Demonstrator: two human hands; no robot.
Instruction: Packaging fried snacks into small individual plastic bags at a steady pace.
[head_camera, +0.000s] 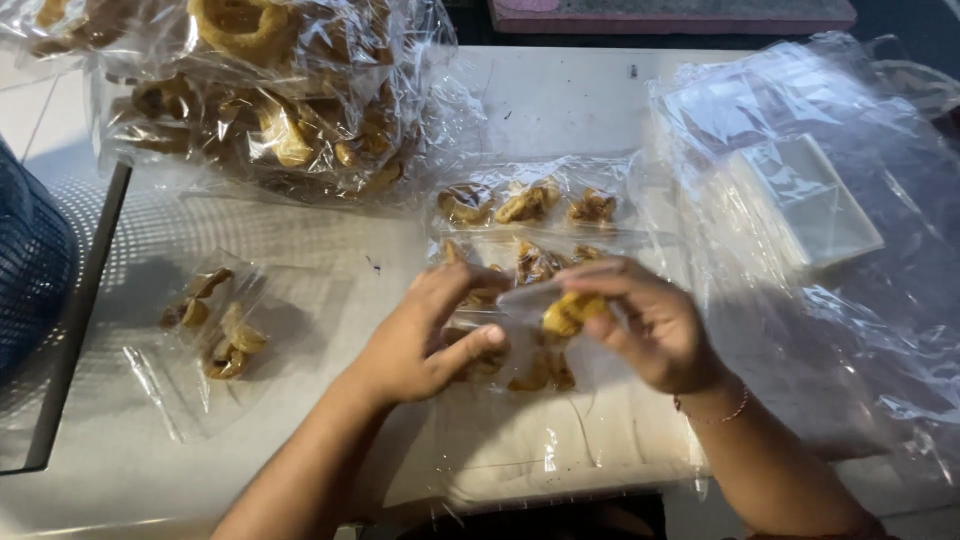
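My left hand (425, 340) and my right hand (650, 325) meet over the middle of the white table (320, 250). Between them they hold a small clear plastic bag (530, 300) with several brown ring-shaped snacks inside. My right fingers pinch a yellow-brown snack piece (570, 312) at the bag's mouth. My left thumb and fingers grip the bag's left side. Just beyond the hands lie two filled small bags (530, 205) side by side.
A big clear sack of ring snacks (270, 110) lies at the back left. One filled small bag (215, 325) sits at the left. A heap of empty clear bags (810, 200) covers the right side. A dark mesh object (30, 260) is at the left edge.
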